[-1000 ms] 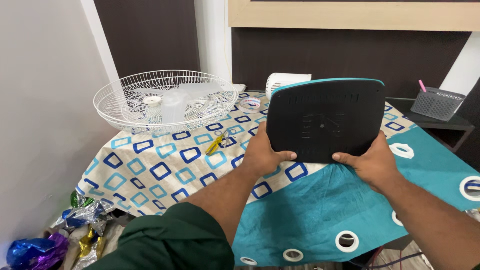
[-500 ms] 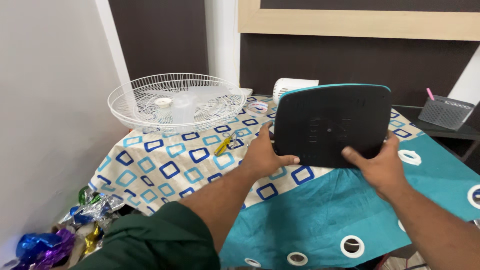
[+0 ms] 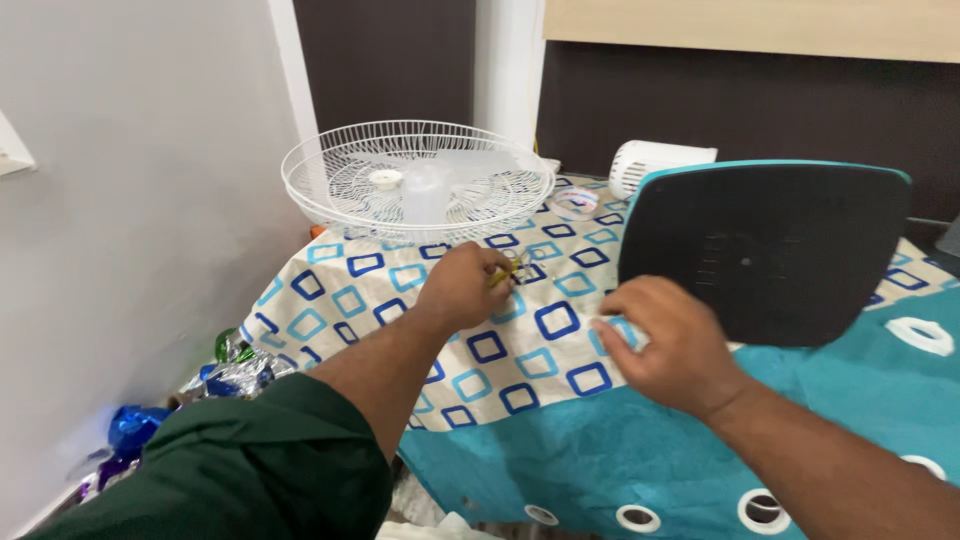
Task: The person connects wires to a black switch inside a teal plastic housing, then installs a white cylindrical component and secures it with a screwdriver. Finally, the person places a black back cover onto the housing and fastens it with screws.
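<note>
A black rounded-rectangle panel with a teal rim stands on edge on the cloth-covered table. My right hand grips its lower left corner. My left hand is stretched forward over the patterned cloth, its fingers curled on a small yellow tool that lies there. Most of the tool is hidden under my fingers. My dark green sleeve fills the bottom left.
A white wire fan guard with a translucent blade inside lies at the back of the table. A white ribbed housing sits behind the panel. A teal cloth with white rings covers the near side. Shiny foil balloons lie by the left wall.
My left hand has let go of the panel and reached forward onto the yellow tool. My right hand slid to the panel's lower left corner and holds it alone.
</note>
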